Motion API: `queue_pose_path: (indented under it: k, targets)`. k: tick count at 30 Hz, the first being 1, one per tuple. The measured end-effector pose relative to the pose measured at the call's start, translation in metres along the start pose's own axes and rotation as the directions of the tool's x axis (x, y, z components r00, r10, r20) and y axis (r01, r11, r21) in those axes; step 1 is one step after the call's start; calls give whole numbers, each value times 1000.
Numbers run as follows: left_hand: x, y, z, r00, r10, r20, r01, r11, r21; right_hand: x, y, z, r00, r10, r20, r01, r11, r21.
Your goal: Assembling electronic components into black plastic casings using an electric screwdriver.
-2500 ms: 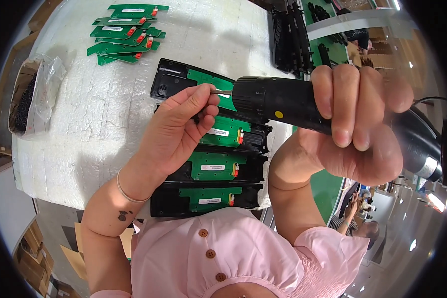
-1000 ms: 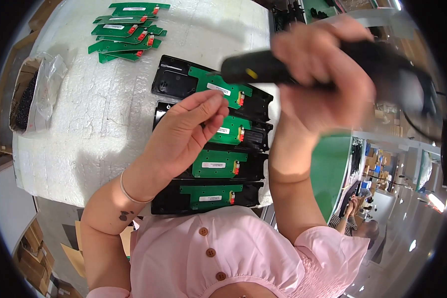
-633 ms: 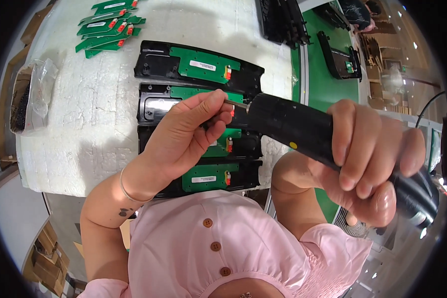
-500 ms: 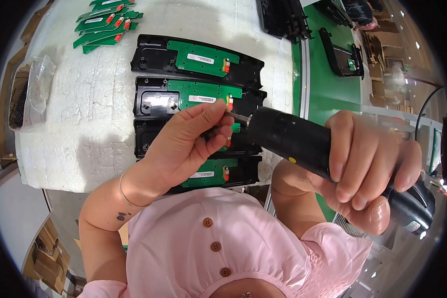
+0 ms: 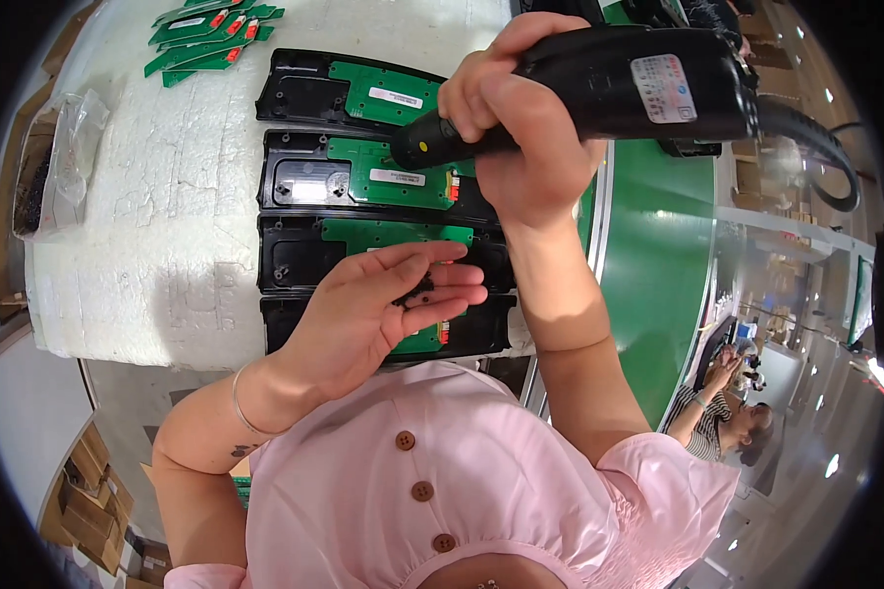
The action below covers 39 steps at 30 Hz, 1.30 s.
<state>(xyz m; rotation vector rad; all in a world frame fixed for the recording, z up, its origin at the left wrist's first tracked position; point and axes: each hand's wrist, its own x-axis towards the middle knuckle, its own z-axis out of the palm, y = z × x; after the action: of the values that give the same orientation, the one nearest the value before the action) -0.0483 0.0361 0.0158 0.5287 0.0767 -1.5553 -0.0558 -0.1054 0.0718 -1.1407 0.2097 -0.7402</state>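
In my right hand [image 5: 530, 133] is a black corded electric screwdriver [image 5: 599, 83], tilted down to the left. Its nose meets the upper part of the green circuit board [image 5: 349, 182] in the second black plastic panel [image 5: 283, 187]; the bit's tip is barely visible. My left hand [image 5: 373, 290] is cupped palm up above the nearer panels, holding small black screws [image 5: 417, 293] in its curled fingers. Below the second panel lies a third black panel [image 5: 290, 245], its board partly covered by my left hand. The nearest panel [image 5: 287, 319] is also partly hidden.
Loose green circuit boards [image 5: 211, 39] are piled at the far left of the white foam surface [image 5: 167, 196]. A plastic-lined box [image 5: 44, 187] of small dark parts stands at the left edge. Right of the foam runs a green surface [image 5: 653, 255]; another person [image 5: 707, 417] sits beyond it.
My right hand has swung the screwdriver up and left, bringing its nose down onto the second panel's board. My left hand has let go of the bit's tip and opened slightly, showing the screws.
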Motion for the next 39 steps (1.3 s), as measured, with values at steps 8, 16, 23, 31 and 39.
queue_pose_path:
  k: [8,16,23,31,39]
  targets:
    - [-8,6,-7,998,43,53,-51,988,147,6,12,-13,971,-67,228,106,980,-167]
    - [-4,14,-5,991,83,-101,-79,996,41,8,13,-7,961,-43,274,109,967,-232]
    - [-5,14,-14,981,144,-127,-153,986,-67,1,4,-9,912,-166,376,299,896,-328]
    - [2,12,-16,980,181,-84,-195,957,-215,-30,-72,-5,885,-192,425,206,978,12]
    - [3,5,-11,983,178,-53,-185,934,-306,-37,-67,-6,880,-201,430,208,978,31]
